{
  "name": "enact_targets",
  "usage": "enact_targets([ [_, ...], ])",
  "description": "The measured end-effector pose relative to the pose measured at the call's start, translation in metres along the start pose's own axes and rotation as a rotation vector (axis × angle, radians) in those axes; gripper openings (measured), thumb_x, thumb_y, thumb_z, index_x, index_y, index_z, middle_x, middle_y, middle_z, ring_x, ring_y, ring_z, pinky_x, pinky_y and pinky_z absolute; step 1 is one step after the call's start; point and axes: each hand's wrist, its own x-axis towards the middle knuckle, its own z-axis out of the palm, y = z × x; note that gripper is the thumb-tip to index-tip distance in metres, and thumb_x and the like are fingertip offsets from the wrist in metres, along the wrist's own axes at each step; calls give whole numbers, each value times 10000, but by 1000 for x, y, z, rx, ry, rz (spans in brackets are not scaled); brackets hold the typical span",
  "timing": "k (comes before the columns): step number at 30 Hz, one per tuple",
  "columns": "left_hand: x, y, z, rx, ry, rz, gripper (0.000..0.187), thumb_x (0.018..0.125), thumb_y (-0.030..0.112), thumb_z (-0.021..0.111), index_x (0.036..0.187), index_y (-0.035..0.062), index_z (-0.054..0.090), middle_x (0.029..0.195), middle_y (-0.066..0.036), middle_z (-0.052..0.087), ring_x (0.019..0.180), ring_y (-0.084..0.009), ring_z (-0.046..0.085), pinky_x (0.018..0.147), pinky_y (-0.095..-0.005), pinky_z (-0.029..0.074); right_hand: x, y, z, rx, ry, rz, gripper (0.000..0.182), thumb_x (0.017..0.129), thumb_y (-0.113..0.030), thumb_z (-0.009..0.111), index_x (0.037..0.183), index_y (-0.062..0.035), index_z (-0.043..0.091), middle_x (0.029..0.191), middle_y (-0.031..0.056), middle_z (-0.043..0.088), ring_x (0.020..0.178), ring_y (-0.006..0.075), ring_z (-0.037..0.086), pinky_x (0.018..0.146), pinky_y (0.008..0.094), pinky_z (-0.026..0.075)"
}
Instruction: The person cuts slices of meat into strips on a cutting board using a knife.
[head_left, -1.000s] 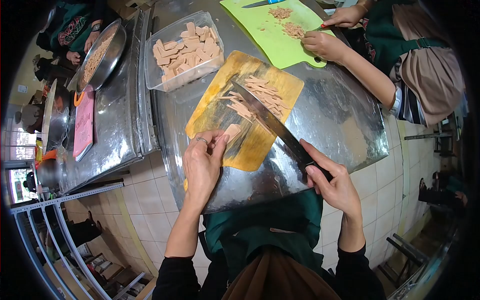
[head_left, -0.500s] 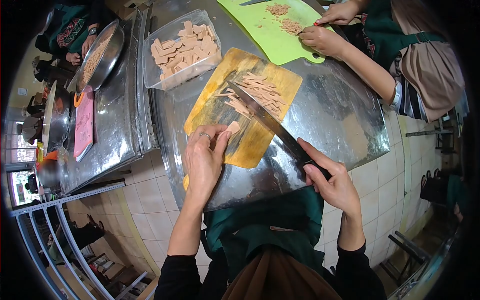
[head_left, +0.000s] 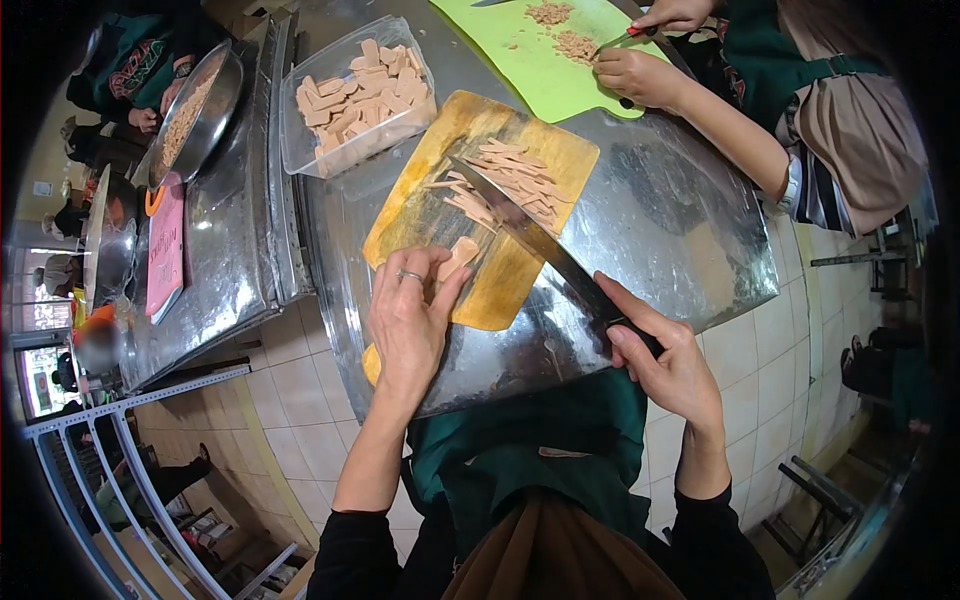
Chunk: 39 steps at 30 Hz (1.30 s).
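My left hand (head_left: 408, 318) pinches a pale pink slab piece (head_left: 459, 254) against the near part of a yellow wooden cutting board (head_left: 416, 212). My right hand (head_left: 662, 360) grips the black handle of a long knife (head_left: 520, 229). Its blade lies slanted across the board, beside a pile of thin cut strips (head_left: 515, 178) on the board's far half. The board rests on a shiny steel table (head_left: 665, 230).
A clear plastic tub (head_left: 357, 93) of uncut slabs stands beyond the board. Another person (head_left: 800, 110) opposite dices on a green cutting board (head_left: 540, 70). A steel bowl (head_left: 195, 100) and a pink board (head_left: 166, 248) sit on the left counter.
My left hand has lifted the slab piece a little and turned it more upright. The knife and my right hand have barely moved. The other person's hands shifted slightly.
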Motion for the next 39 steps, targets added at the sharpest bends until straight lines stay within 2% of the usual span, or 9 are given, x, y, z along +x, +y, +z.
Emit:
enact_targets([
  [9, 5, -1, 1, 25, -27, 17, 323, 838, 218, 837, 1110, 69, 745, 1048, -101, 698, 961, -317, 663, 826, -415, 535, -1, -1, 2, 0, -5, 13, 398, 1017, -92, 619, 1414, -74, 640, 1392, 132, 673, 671, 152, 654, 683, 310, 584],
  [12, 8, -2, 0, -2, -71, -47, 299, 852, 201, 824, 1104, 61, 747, 1052, -109, 700, 959, -323, 661, 826, -417, 534, -1, -1, 2, -3, -9, 10, 401, 1015, -88, 619, 1416, -74, 638, 1391, 131, 674, 668, 154, 650, 680, 312, 584],
  [21, 1, 12, 2, 47, -55, -124, 274, 858, 201, 818, 1066, 41, 738, 974, -117, 682, 916, -316, 658, 792, -416, 526, -4, 3, 4, -45, -19, 7, 411, 1013, -86, 627, 1424, -90, 633, 1407, 131, 664, 654, 156, 634, 673, 320, 577],
  [24, 1, 12, 0, -21, -41, -160, 265, 887, 198, 802, 1079, 27, 738, 961, -119, 690, 869, -290, 665, 776, -391, 528, -9, 1, 8, -118, -23, -78, 465, 1003, -79, 643, 1463, -133, 601, 1339, 176, 690, 644, 202, 663, 664, 337, 572],
  [28, 3, 2, -7, -183, -91, -294, 250, 967, 176, 750, 1103, -34, 749, 898, -97, 711, 745, -133, 632, 707, -290, 522, -23, 1, 15, -318, 22, -135, 569, 994, -70, 651, 1531, -213, 526, 1047, 185, 746, 643, 273, 696, 625, 367, 562],
  [30, 6, -1, -12, -202, -145, -350, 250, 976, 173, 738, 1111, -37, 745, 874, -93, 717, 751, -117, 626, 705, -280, 520, -30, 2, 17, -465, 47, -161, 607, 996, -78, 651, 1555, -255, 492, 858, 156, 734, 625, 289, 691, 595, 380, 554],
  [33, 10, 2, -17, -199, -204, -392, 254, 988, 180, 726, 1112, -41, 745, 861, -86, 729, 757, -99, 618, 699, -269, 517, -41, -14, 18, -607, 40, -40, 576, 956, -34, 670, 1487, -240, 581, 877, 153, 738, 697, 346, 694, 662, 383, 557],
  [36, 10, 10, -21, -205, -221, -409, 263, 978, 195, 732, 1117, -26, 750, 852, -134, 742, 749, -147, 661, 707, -301, 532, -43, -25, 18, -680, 4, 30, 571, 959, -60, 677, 1481, -270, 585, 799, 128, 704, 672, 325, 689, 644, 405, 549],
  [39, 0, 8, -17, -342, -222, -441, 273, 985, 198, 724, 1142, -23, 747, 878, -166, 758, 772, -161, 704, 725, -305, 547, -37, -14, 18, -697, 22, -115, 599, 1020, -149, 629, 1565, -339, 467, 649, 85, 604, 501, 269, 613, 521, 416, 525],
])
